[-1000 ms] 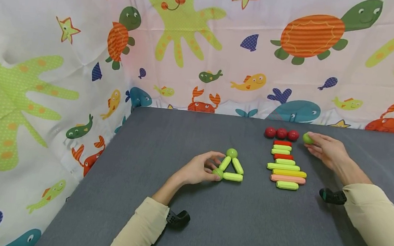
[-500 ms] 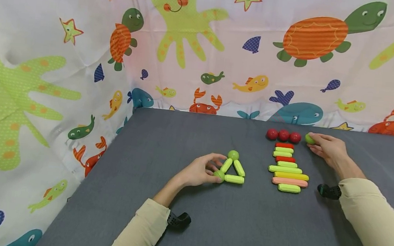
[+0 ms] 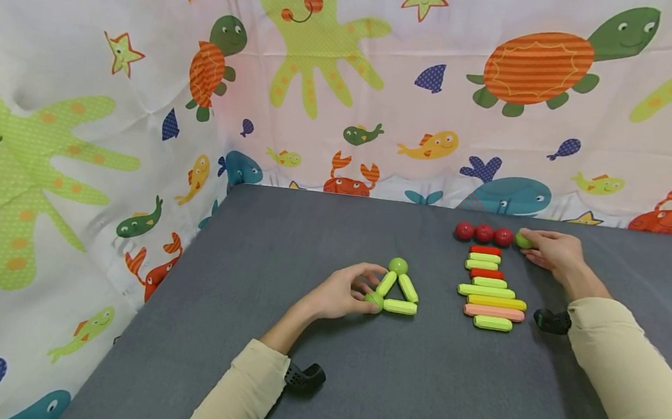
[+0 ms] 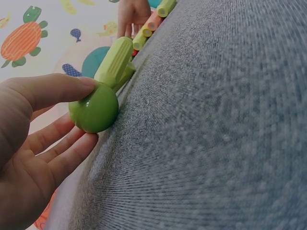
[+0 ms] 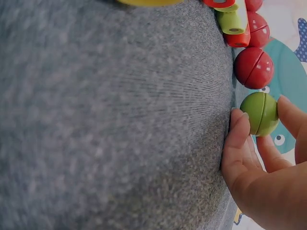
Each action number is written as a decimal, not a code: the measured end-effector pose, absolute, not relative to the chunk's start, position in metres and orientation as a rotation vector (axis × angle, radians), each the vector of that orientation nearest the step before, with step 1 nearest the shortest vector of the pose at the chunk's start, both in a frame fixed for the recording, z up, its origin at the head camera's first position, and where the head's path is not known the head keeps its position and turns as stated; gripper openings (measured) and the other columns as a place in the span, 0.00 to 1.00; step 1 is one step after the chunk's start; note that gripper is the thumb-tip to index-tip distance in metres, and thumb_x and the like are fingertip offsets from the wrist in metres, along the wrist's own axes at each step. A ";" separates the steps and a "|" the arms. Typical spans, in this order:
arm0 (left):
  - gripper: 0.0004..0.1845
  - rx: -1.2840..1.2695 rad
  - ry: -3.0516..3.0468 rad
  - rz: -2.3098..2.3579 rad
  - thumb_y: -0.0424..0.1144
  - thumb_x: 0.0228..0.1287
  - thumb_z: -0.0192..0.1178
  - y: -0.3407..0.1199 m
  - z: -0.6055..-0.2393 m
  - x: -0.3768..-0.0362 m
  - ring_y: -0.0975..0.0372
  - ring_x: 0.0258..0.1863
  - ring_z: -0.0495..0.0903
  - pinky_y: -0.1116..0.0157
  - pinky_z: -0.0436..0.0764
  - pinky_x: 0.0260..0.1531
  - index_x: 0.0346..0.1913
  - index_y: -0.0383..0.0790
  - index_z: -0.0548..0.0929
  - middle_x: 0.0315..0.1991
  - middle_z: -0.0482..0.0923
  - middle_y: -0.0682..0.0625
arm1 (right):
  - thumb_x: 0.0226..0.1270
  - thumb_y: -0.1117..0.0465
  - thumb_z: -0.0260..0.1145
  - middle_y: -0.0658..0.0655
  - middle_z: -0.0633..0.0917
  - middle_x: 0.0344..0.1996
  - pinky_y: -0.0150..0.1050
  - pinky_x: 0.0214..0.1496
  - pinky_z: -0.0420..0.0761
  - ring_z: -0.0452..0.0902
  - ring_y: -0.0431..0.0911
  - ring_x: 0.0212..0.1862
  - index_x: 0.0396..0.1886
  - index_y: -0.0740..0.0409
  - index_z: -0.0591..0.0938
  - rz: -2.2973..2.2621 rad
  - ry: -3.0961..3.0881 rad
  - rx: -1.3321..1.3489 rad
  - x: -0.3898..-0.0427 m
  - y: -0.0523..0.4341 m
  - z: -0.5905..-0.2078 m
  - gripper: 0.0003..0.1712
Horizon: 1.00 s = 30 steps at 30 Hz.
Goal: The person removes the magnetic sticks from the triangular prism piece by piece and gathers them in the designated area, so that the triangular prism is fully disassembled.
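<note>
**Two green balls in hand, one at the triangle and one by the red row**

Toward the left of the grey table (image 3: 284, 231), the left hand (image 3: 339, 293) curls its thumb and fingers round a glossy green ball (image 4: 94, 109) at the near-left corner of a triangle of green rods (image 3: 399, 291). A second green ball (image 3: 398, 265) caps the triangle's far point; the near-right corner has no ball.

To the right lies a stack of rods (image 3: 490, 287) in red, green, yellow and pink, side by side. Beyond it, at the far edge, sit three red balls (image 3: 484, 234) in a row.

Furthest right, the right hand (image 3: 553, 251) pinches another green ball (image 5: 259, 113) between thumb and fingertips, just beside the last red ball and resting on the table.

The balls look hard, smooth and light, with a seam round the middle. Such a polished surface is likely slippery, and a ball would roll freely if let go. A pinch across the widest part, thumb opposite fingers, seems the surest hold. The rods look stiff.
</note>
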State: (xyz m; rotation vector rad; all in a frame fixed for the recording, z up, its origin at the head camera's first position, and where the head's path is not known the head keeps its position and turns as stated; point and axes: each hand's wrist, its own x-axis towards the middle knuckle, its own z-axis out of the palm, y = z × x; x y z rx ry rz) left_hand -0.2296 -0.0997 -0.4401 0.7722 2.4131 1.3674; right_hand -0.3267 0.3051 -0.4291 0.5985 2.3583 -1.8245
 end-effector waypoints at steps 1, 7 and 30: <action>0.34 0.772 2.413 1.368 0.31 0.56 0.69 -0.100 -0.440 -0.230 0.64 0.45 0.77 0.69 0.78 0.43 0.66 0.43 0.69 0.52 0.73 0.49 | 0.63 0.45 0.64 0.49 0.76 0.36 0.30 0.37 0.81 0.80 0.31 0.26 0.69 0.69 0.63 -1.815 2.364 0.607 -0.327 0.305 -0.429 0.44; 0.34 0.771 2.407 1.371 0.31 0.56 0.69 -0.100 -0.440 -0.230 0.64 0.45 0.77 0.69 0.78 0.43 0.67 0.43 0.69 0.52 0.73 0.49 | 0.63 0.45 0.63 0.55 0.74 0.43 0.30 0.36 0.81 0.79 0.31 0.26 0.69 0.70 0.63 -1.772 2.394 0.631 -0.328 0.305 -0.429 0.44; 0.34 0.762 2.405 1.372 0.32 0.56 0.69 -0.101 -0.441 -0.231 0.63 0.46 0.77 0.69 0.78 0.43 0.66 0.44 0.69 0.52 0.73 0.49 | 0.64 0.46 0.64 0.39 0.76 0.22 0.31 0.34 0.81 0.80 0.32 0.25 0.67 0.69 0.64 -1.804 2.388 0.612 -0.326 0.305 -0.428 0.41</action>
